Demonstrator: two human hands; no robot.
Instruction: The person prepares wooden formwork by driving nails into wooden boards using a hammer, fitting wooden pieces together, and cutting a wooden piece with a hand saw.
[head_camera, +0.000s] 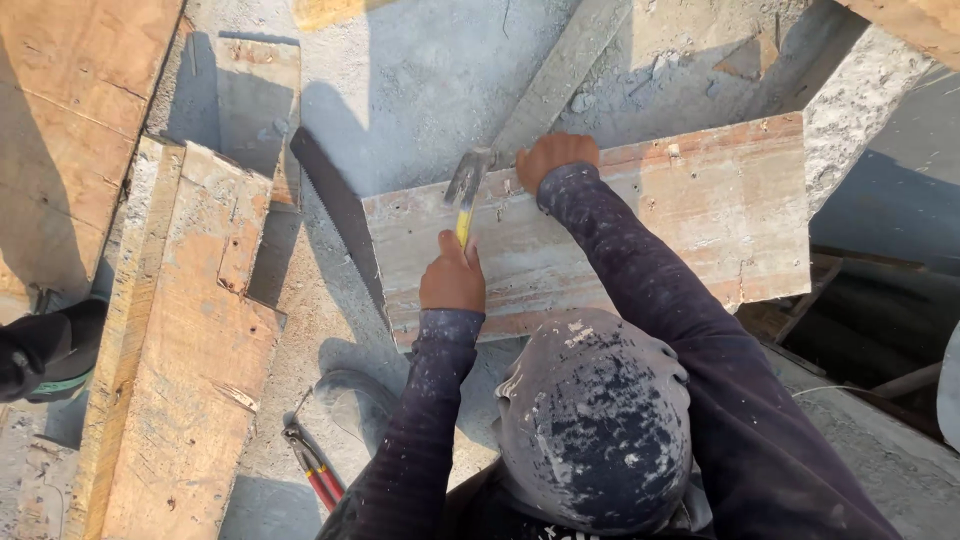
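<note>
1. head view looks down over a dusty knee and two dark, speckled sleeves onto a concrete floor (430, 70).
2. your left hand (452, 275) is clenched around the yellow handle of a claw hammer (464, 192); the handle runs up from your fist and the steel head sits over the far edge of a worn plywood panel (700, 215).
3. your right hand (553, 157) is curled over that same far edge, just beside the hammer head, fingers gripping the panel's top.
4. what the fingertips pinch, if anything, cannot be told; they are hidden behind the edge.
5. the panel lies flat across the middle of the view, pale grey with reddish edges and a few small holes, its near edge by your left wrist.
6. a hand saw (335, 205) lies on the concrete at the panel's left end, blade running diagonally.
7. further left, a stack of long weathered boards (190, 340) lies lengthwise, with a wider plywood sheet (70, 120) at the top-left corner.
8. red-handled pliers (315, 470) lie on the floor near your left elbow, just beside a grey shoe (355, 400).
9. a narrow timber strip (565, 70) lies diagonally beyond the panel.
</note>
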